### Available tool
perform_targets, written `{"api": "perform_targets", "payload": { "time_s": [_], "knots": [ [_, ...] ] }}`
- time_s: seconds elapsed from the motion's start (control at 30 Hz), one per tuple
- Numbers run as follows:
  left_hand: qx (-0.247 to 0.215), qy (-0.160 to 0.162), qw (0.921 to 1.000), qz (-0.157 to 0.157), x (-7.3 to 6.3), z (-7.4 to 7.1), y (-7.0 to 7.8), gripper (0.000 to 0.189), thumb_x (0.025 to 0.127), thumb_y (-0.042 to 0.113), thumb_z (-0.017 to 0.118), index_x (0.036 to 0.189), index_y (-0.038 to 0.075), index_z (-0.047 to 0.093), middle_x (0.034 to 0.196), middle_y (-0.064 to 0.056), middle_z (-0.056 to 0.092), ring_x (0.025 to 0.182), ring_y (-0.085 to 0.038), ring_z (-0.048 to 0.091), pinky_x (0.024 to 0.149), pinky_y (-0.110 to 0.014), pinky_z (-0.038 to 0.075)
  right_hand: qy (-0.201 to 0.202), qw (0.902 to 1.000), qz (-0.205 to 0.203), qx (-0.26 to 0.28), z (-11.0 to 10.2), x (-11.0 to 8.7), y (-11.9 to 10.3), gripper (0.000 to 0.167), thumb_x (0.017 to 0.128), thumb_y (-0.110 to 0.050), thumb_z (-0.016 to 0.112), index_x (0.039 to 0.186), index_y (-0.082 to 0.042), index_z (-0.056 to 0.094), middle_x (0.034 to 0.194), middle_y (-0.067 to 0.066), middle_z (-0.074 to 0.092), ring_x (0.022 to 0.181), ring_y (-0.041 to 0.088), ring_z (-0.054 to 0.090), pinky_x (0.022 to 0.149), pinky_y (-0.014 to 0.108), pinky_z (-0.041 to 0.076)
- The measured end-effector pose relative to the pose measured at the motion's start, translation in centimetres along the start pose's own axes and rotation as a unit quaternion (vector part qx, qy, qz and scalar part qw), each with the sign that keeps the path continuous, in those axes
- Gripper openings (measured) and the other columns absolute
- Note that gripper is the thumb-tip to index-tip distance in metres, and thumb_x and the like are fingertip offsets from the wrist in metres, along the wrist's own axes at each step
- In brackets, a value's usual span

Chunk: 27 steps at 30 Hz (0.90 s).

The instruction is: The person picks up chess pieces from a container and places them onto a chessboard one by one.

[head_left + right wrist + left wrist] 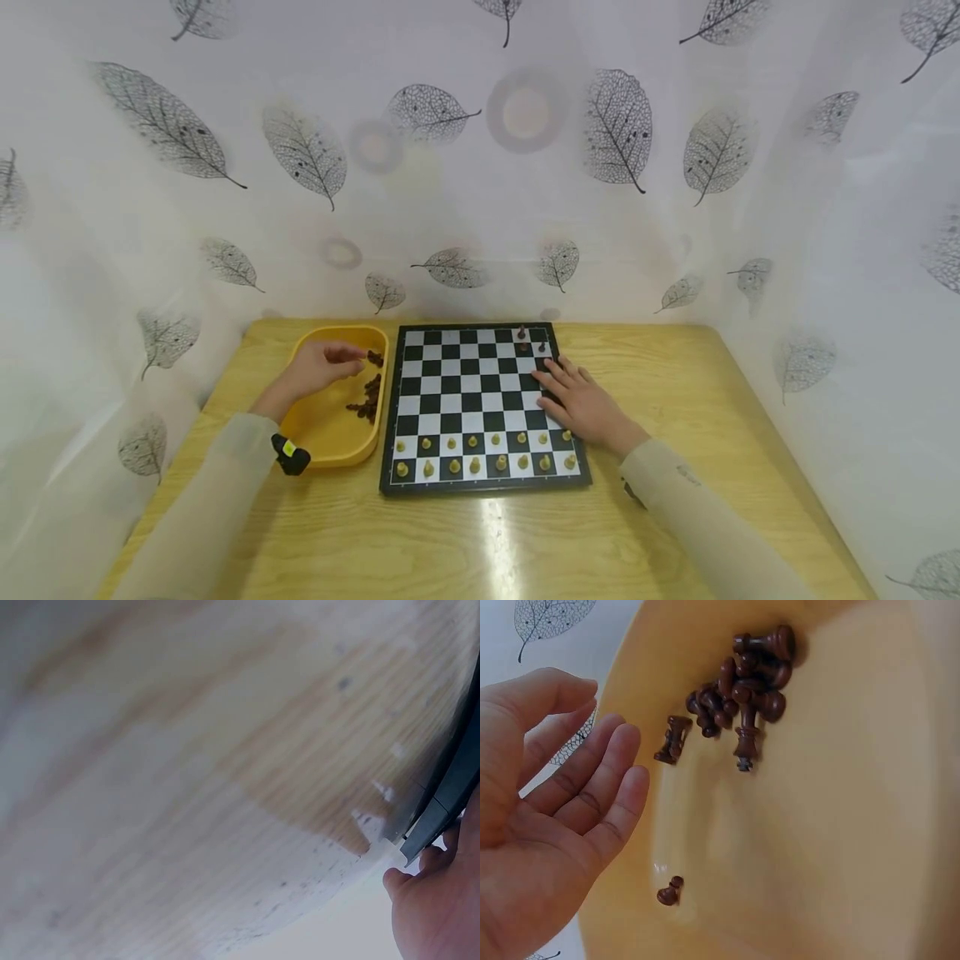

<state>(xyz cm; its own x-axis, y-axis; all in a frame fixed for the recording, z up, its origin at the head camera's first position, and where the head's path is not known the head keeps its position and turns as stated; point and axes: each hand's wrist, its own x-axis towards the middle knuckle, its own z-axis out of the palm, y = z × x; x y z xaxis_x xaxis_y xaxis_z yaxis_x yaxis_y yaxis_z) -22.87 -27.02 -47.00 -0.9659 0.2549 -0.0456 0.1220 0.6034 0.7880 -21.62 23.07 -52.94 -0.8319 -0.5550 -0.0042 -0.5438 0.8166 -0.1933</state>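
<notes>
My left hand [326,367] hovers over a yellow plastic tray [322,454], its fingers loosely bent and nothing between them. Dark brown chess pieces [769,671] lie in a heap along the tray's side. A brown rook [673,739] lies just beyond the fingertips, and a lone brown pawn [670,891] sits apart from the heap. With fingers spread, my right hand [588,408] rests over the right edge of the chessboard [471,383]. A few brown pieces [522,332] stand in the board's far right corner.
Two rows of gold chess pieces [475,464] stand along the near side of the board. Under everything is a light wooden table [420,550]. A pale curtain [465,200] with leaf prints hangs behind and at both sides.
</notes>
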Motion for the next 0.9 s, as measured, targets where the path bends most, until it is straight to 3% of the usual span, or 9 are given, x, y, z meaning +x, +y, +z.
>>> {"api": "perform_targets", "payload": {
  "time_s": [0.2, 0.33, 0.5, 0.63, 0.77, 0.9],
  "knots": [
    [-0.002, -0.023, 0.9997, -0.010, -0.3, -0.3, -0.5, 0.035, 0.100, 0.014, 0.072, 0.129, -0.005, 0.070, 0.120, -0.022, 0.076, 0.098, -0.024, 0.074, 0.081, -0.024, 0.060, 0.002, 1.0000, 0.001, 0.002, 0.1, 0.0, 0.0, 0.065, 0.111, -0.058, 0.034, 0.166, -0.024, 0.035, 0.174, 0.011, 0.026, 0.163, 0.040, 0.017, 0.128, 0.064, 0.024],
    [0.023, -0.029, 0.9992, -0.016, -0.1, -0.7, -0.6, 0.035, 0.101, 0.016, 0.071, 0.130, -0.003, 0.071, 0.120, -0.020, 0.077, 0.099, -0.024, 0.073, 0.083, -0.026, 0.060, 0.002, 1.0000, 0.001, 0.003, 0.1, 0.0, 0.0, 0.065, 0.111, -0.057, 0.035, 0.166, -0.024, 0.034, 0.174, 0.011, 0.026, 0.163, 0.040, 0.017, 0.128, 0.064, 0.025],
    [0.075, -0.042, 0.9960, -0.027, 1.0, -0.8, -0.2, 0.033, 0.101, 0.020, 0.071, 0.128, 0.002, 0.073, 0.122, -0.017, 0.077, 0.104, -0.026, 0.072, 0.091, -0.039, 0.061, 0.001, 1.0000, 0.001, 0.004, 0.1, 0.0, 0.2, 0.065, 0.111, -0.057, 0.036, 0.166, -0.023, 0.034, 0.174, 0.011, 0.026, 0.163, 0.040, 0.017, 0.128, 0.064, 0.025],
    [0.107, -0.068, 0.9919, -0.011, 2.1, -0.4, -0.5, 0.024, 0.099, 0.018, 0.072, 0.119, 0.007, 0.079, 0.116, -0.012, 0.080, 0.103, -0.025, 0.072, 0.095, -0.043, 0.058, 0.000, 1.0000, 0.003, 0.003, 0.1, 0.0, 0.1, 0.065, 0.111, -0.057, 0.036, 0.166, -0.024, 0.034, 0.174, 0.011, 0.026, 0.163, 0.040, 0.016, 0.128, 0.064, 0.024],
    [0.115, -0.103, 0.9879, 0.001, 2.7, 0.3, -1.0, 0.019, 0.099, 0.014, 0.072, 0.113, 0.009, 0.082, 0.110, -0.007, 0.081, 0.096, -0.018, 0.069, 0.088, -0.034, 0.056, -0.001, 1.0000, 0.003, 0.003, 0.1, -0.1, 0.1, 0.065, 0.111, -0.057, 0.036, 0.166, -0.023, 0.034, 0.174, 0.012, 0.026, 0.163, 0.040, 0.016, 0.128, 0.065, 0.024],
    [0.118, -0.116, 0.9861, 0.003, 3.1, 0.9, -1.3, 0.021, 0.098, 0.011, 0.069, 0.115, 0.006, 0.081, 0.108, -0.009, 0.080, 0.087, -0.015, 0.064, 0.078, -0.028, 0.053, 0.002, 1.0000, 0.002, 0.001, 0.2, 0.0, 0.2, 0.065, 0.111, -0.058, 0.035, 0.166, -0.024, 0.035, 0.174, 0.012, 0.026, 0.163, 0.041, 0.017, 0.127, 0.065, 0.025]
  ]
}}
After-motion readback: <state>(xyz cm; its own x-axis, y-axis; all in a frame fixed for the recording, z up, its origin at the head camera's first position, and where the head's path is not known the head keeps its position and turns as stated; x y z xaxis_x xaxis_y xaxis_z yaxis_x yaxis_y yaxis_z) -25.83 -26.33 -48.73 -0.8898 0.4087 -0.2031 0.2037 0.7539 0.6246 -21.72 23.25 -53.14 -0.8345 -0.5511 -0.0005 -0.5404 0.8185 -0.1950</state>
